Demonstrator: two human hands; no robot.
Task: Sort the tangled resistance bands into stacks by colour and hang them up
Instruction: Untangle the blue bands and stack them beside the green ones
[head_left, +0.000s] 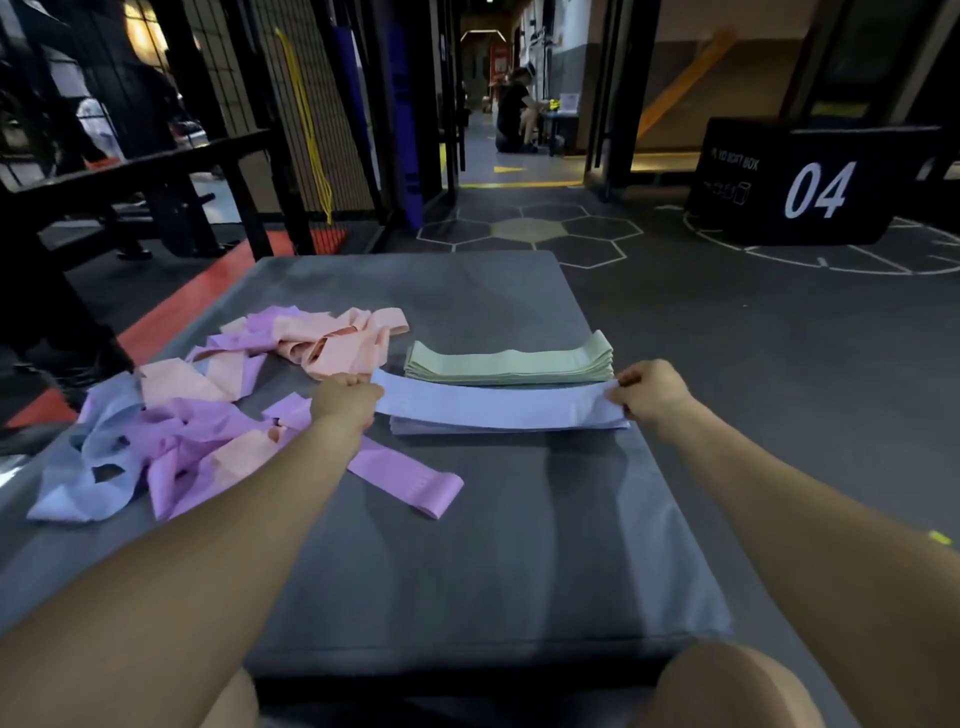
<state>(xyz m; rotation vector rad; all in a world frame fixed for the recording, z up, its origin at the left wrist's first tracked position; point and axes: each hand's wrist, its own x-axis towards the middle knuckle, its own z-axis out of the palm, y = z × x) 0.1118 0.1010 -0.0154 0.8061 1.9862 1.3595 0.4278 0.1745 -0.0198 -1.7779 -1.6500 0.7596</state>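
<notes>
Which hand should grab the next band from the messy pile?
Probably the left hand. The tangle lies right beside it, on the left of the mat. The right hand grips the blue band at its far end.

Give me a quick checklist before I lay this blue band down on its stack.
1. Left hand grips one end of the blue band: ok.
2. Right hand pinches the other end: ok.
3. Band stretched flat, no twist: ok.
4. Band lined up over the blue stack: ok.
5. Green stack clear of the band: ok.
6. Tangled pile fully sorted: not ok.
</notes>
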